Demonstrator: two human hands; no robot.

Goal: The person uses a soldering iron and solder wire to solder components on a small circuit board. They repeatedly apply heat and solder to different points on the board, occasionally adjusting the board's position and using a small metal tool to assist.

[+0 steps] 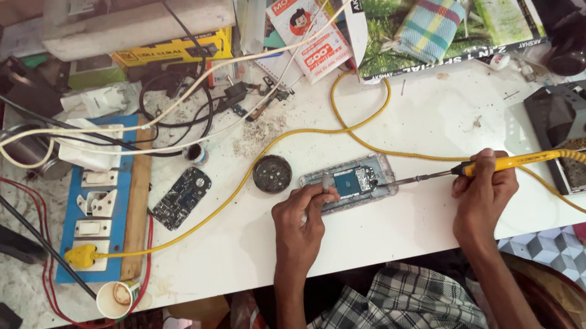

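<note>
**Q:** Head view, looking down: what are the hands doing?

**A:** A person sits at a white table (426,226). The right hand (481,190) is closed around the yellow handle of a soldering iron (517,162), its thin metal tip reaching left to the right edge of an opened phone (348,182). The left hand (300,214) presses on the phone's left end, fingers curled over the frame, pinning it flat. The hands are apart, one at each end of the phone.

**Q:** Where does the phone lie?

**A:** Near the table's front edge, centre, straight ahead of the person. Its circuit board is exposed.

**Q:** What else is close?

**A:** A round dark tin (272,173) just left of the phone, and a loose board (182,197) further left. The iron's yellow cord (289,138) loops back to a blue switchboard (103,216). A metal stand (575,113) sits to the right.

**Q:** Which step is this?

**A:** Likely soldering at the board's right edge. I judge a steady tip and a firm hold on the phone matter most; whether solder is flowing is too small to tell.
</note>
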